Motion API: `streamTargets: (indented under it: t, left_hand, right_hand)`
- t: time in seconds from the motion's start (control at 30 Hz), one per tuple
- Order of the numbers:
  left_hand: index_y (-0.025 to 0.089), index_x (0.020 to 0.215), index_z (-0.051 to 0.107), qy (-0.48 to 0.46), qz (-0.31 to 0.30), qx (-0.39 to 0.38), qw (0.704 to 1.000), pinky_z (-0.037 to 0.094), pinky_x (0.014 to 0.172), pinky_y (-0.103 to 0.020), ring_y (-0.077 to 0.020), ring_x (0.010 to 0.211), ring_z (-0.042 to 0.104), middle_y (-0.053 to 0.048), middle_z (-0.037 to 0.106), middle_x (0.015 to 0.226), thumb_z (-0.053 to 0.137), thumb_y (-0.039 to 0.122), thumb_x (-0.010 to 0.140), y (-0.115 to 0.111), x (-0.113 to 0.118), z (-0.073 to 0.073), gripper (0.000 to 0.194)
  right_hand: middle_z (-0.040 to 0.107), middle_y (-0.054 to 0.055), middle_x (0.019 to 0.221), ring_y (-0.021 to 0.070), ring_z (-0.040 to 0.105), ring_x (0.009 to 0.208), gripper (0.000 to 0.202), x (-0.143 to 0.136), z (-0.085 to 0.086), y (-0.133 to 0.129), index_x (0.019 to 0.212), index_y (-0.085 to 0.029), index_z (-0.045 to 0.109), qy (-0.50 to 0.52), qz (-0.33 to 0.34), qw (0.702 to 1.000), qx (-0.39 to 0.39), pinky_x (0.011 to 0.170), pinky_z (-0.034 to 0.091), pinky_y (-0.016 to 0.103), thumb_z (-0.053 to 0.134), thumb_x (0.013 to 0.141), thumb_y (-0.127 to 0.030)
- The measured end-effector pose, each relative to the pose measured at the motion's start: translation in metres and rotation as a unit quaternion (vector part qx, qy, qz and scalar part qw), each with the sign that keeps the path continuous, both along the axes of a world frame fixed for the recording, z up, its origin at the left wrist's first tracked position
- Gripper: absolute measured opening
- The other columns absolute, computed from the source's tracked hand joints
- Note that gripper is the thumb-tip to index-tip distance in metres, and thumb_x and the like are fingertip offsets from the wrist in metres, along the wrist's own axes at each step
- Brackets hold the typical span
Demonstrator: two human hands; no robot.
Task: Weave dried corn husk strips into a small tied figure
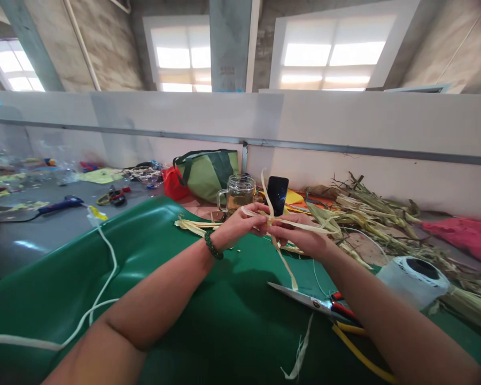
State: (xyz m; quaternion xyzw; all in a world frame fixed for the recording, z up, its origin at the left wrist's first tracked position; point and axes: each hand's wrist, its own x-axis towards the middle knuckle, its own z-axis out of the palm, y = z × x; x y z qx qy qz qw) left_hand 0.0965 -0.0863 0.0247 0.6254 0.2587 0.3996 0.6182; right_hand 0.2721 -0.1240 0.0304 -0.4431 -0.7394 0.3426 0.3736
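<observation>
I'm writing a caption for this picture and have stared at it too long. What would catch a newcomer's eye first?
Probably the broad, glossy green sheet across the foreground. Then, near the middle, the left hand and right hand pinching pale strips that splay out in several directions. Just nearer lie scissors with red on their handles, partly hidden by the right forearm.

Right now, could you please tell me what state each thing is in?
Left hand: pinching strips
Right hand: pinching strips
Strips: crossed, held up
Scissors: lying down, blades apparently together
Phone: propped up, screen dark
Mug: upright, holding liquid
Bag: slumped
</observation>
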Motion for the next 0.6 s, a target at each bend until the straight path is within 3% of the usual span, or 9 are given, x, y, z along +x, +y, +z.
streamTargets:
  t: [0.1,0.2,0.27,0.4,0.5,0.6]
  left_hand:
    - [0.015,0.103,0.06,-0.07,-0.005,-0.049,0.996,0.048,0.065,-0.024,-0.0102,0.066,0.059,0.002,0.061,0.068,0.073,0.039,0.066,-0.002,0.007,-0.006,0.046]
    - [0.012,0.094,0.066,-0.099,-0.012,-0.074,0.992,0.049,0.069,-0.025,-0.012,0.071,0.061,-0.003,0.065,0.076,0.079,0.042,0.059,-0.003,0.014,-0.013,0.047]
    - [0.01,0.086,0.068,-0.101,0.015,-0.058,0.993,0.049,0.071,-0.025,-0.0132,0.073,0.061,-0.006,0.067,0.08,0.081,0.04,0.057,-0.005,0.016,-0.015,0.044]
    - [0.01,0.085,0.068,-0.077,0.06,-0.023,0.995,0.048,0.068,-0.025,-0.012,0.067,0.059,-0.003,0.066,0.072,0.079,0.034,0.06,-0.007,0.015,-0.012,0.036]
    - [0.01,0.085,0.067,-0.043,0.058,0.009,0.997,0.046,0.065,-0.024,-0.0103,0.063,0.057,0.0,0.062,0.065,0.076,0.03,0.063,-0.007,0.012,-0.007,0.03]
    - [0.011,0.088,0.065,-0.008,0.052,0.045,0.998,0.043,0.062,-0.022,-0.009,0.061,0.053,0.001,0.059,0.063,0.072,0.03,0.067,-0.008,0.01,-0.005,0.029]
  right_hand:
    - [0.056,-0.001,0.058,0.0108,0.05,0.053,0.036,-0.005,-0.003,0.001,0.062,-0.017,0.059,0.049,-0.025,0.998,0.012,0.05,0.04,0.023,0.062,0.071,-0.052]
    - [0.055,-0.001,0.053,0.0117,0.05,0.049,0.035,-0.01,-0.006,0.0,0.059,-0.018,0.057,0.033,-0.069,0.996,0.035,0.048,0.04,0.024,0.059,0.073,-0.05]
    - [0.054,-0.001,0.05,0.0117,0.049,0.047,0.032,-0.011,-0.006,-0.001,0.057,-0.018,0.056,-0.017,-0.082,0.994,0.074,0.048,0.038,0.024,0.057,0.075,-0.045]
    - [0.059,0.0,0.058,0.0121,0.053,0.055,0.02,0.0,0.0,0.0,0.062,-0.018,0.062,-0.082,0.009,0.992,0.097,0.052,0.04,0.023,0.059,0.073,-0.034]
    - [0.061,0.0,0.061,0.0118,0.054,0.054,0.015,0.012,0.005,0.006,0.067,-0.017,0.064,-0.018,-0.035,0.998,0.047,0.051,0.041,0.023,0.062,0.067,-0.032]
    - [0.06,0.0,0.058,0.0109,0.052,0.049,0.027,0.017,0.007,0.009,0.072,-0.017,0.064,0.101,-0.072,0.992,0.016,0.048,0.042,0.024,0.061,0.069,-0.043]
